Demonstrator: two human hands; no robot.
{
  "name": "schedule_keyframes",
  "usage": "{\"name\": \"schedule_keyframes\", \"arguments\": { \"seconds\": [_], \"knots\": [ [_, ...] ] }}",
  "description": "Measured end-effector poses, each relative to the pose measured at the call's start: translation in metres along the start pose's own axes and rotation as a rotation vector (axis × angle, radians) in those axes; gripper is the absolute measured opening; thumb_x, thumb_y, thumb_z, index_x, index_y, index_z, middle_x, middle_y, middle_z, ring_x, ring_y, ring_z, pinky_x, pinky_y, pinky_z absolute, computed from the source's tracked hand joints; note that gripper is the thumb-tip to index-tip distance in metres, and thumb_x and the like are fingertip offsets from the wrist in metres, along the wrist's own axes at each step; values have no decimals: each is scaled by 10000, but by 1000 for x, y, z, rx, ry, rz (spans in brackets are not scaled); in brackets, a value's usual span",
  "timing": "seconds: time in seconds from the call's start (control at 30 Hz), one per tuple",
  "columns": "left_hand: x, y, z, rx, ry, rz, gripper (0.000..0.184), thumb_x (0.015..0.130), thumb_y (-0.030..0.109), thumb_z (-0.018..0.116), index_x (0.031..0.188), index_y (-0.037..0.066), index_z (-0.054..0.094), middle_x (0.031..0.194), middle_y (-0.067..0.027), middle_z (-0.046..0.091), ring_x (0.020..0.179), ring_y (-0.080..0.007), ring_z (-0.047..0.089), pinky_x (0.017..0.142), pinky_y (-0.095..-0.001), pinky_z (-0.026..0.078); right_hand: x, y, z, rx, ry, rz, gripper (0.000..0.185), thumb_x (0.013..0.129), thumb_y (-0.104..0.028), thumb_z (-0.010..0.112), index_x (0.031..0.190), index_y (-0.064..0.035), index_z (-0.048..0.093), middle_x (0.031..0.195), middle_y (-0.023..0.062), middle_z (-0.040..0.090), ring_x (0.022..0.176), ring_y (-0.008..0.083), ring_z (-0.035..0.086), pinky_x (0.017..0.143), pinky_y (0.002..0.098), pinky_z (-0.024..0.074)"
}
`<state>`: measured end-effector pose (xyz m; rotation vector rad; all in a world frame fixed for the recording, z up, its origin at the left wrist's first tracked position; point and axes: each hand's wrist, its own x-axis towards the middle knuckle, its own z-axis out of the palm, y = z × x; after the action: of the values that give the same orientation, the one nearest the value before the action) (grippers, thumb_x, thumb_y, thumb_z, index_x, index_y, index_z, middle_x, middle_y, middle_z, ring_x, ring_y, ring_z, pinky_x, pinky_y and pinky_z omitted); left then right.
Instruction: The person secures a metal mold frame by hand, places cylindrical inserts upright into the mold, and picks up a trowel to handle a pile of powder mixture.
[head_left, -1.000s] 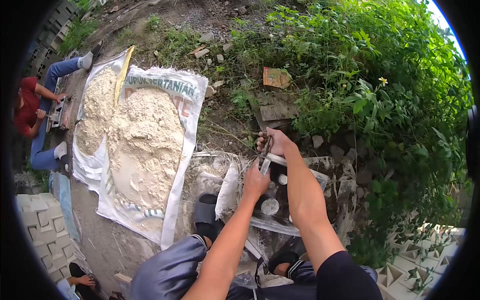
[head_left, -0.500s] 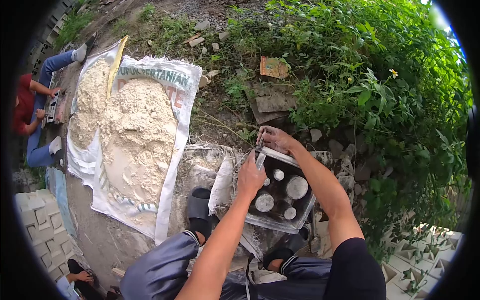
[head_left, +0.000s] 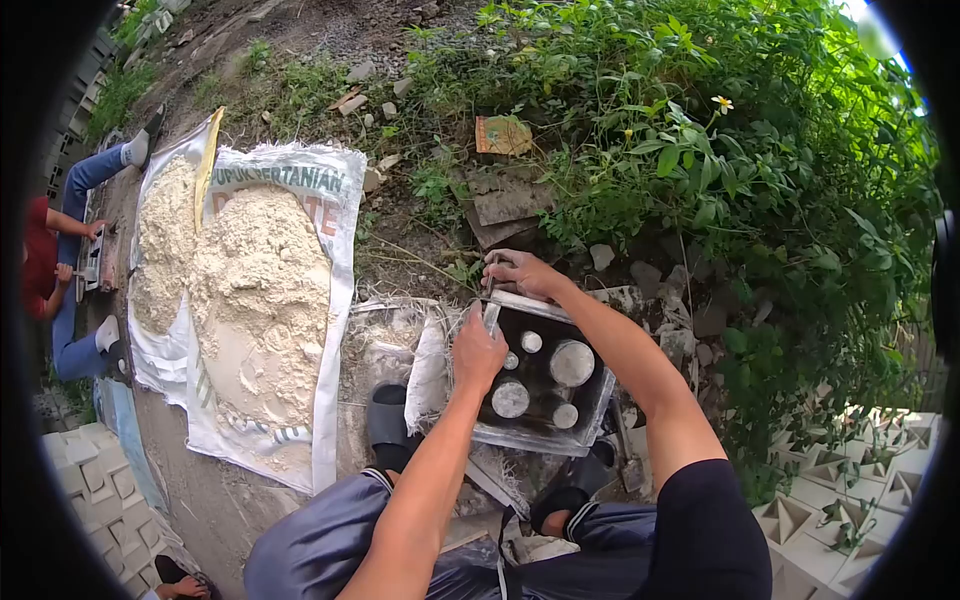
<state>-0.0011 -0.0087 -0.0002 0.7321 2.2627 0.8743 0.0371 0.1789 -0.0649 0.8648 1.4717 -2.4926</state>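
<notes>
A square dark mould box [head_left: 540, 440] with pale rims stands between my feet, with several round pale-topped cylinders inside, among them a large one [head_left: 572, 363]. My left hand [head_left: 478, 350] is closed at the box's upper left corner, against a light metal strip [head_left: 491, 318]. Just above it, my right hand [head_left: 522, 274] has its fingers closed around a small dark metal piece [head_left: 491, 272] at the same corner. The exact shape of that piece is partly hidden by the fingers.
Left of the box, white sacks [head_left: 345, 215] bear heaps of pale powder [head_left: 265, 270]. A co-worker in red [head_left: 42, 250] sits at the far left; another person's hand [head_left: 188, 588] shows at the bottom left. Plants [head_left: 700, 150] and stones [head_left: 600, 257] lie to the right.
The view has shifted, and the box, earlier partly behind my right arm, now shows more fully. My right forearm has swung outward to the right. Both hands stay at the box corner.
</notes>
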Motion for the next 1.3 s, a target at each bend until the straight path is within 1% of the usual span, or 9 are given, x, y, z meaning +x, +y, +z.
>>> {"name": "schedule_keyframes", "arguments": {
  "seconds": [0.1, 0.23, 0.4, 0.43, 0.57, 0.73, 1.1, 1.23, 1.3],
  "knots": [
    [2, -5, 1, -55, -10, 2, 565, 824, 268, 602, 1275, -39, 457, 1167, -270, 564, 1092, -411, 535, 947, -442, 416, -20, -15, 16, -849, 393, -86, 446, 857, -287, 651, 1188, -13, 534, 959, 179, 667, 905, 296, 643, 775, 375, 495],
    [-22, 1, -13, 13, 221, 416, 772, 807, 448, 634, 1358, -15, 355, 1404, -240, 346, 1261, -404, 366, 1028, -442, 338, -110, -29, 63, -763, 994, -438, 320, 875, -150, 558, 1166, -17, 538, 1017, 198, 641, 959, 383, 595, 818, 430, 473],
    [-56, -44, -6, -72, 0, 468, 884, 786, 377, 679, 1424, -4, 200, 1454, -250, 244, 1340, -394, 264, 1087, -423, 269, -238, 52, 101, -1111, 1488, -93, 568, 837, -256, 602, 1310, -2, 420, 1275, 216, 491, 1234, 331, 418, 1033, 435, 310],
    [-57, -60, 1, -162, 68, 425, 908, 780, 366, 688, 1428, -9, 175, 1445, -271, 255, 1337, -395, 279, 1085, -414, 276, -248, 76, 91, -1093, 1514, -106, 568, 837, -256, 602, 1310, -2, 420, 1275, 216, 491, 1234, 331, 418, 1033, 435, 310],
    [-68, -111, -3, -140, -167, -78, 804, 747, 349, 684, 1319, -96, 336, 1284, -324, 440, 1203, -410, 451, 1005, -394, 368, -291, 128, 87, 227, 798, 67, 884, 773, -525, 669, 1389, 17, 340, 1400, 159, 417, 1312, 265, 352, 1068, 368, 259],
    [-88, -67, -26, -71, -234, -142, 598, 727, 355, 606, 1009, -170, 554, 960, -317, 623, 925, -398, 609, 789, -428, 458, -280, 141, 80, -115, 840, -22, 804, 762, -470, 652, 1340, 37, 418, 1333, 191, 479, 1219, 278, 450, 1028, 373, 322],
    [-73, -96, -17, -97, -309, -150, 553, 761, 326, 559, 1025, -160, 549, 1027, -320, 595, 956, -412, 575, 804, -432, 442, -274, 129, 86, -249, 1057, -2, 478, 693, -315, 597, 1015, 35, 645, 949, 234, 657, 941, 332, 626, 853, 386, 455],
    [-97, -59, -27, 84, -224, 21, 474, 788, 325, 572, 995, -101, 600, 979, -280, 628, 903, -405, 599, 796, -426, 448, -275, 153, 42, 266, 751, -28, 568, 842, -471, 565, 1129, 19, 593, 1162, 219, 588, 1102, 322, 541, 905, 402, 413],
    [-102, -47, -33, 72, -118, 32, 429, 818, 334, 606, 982, -62, 628, 942, -268, 642, 898, -395, 620, 821, -417, 458, -296, 162, 2, 0, 1172, 35, 488, 872, -408, 543, 1173, -24, 573, 1185, 193, 575, 1134, 317, 514, 910, 418, 417]
  ]
}}
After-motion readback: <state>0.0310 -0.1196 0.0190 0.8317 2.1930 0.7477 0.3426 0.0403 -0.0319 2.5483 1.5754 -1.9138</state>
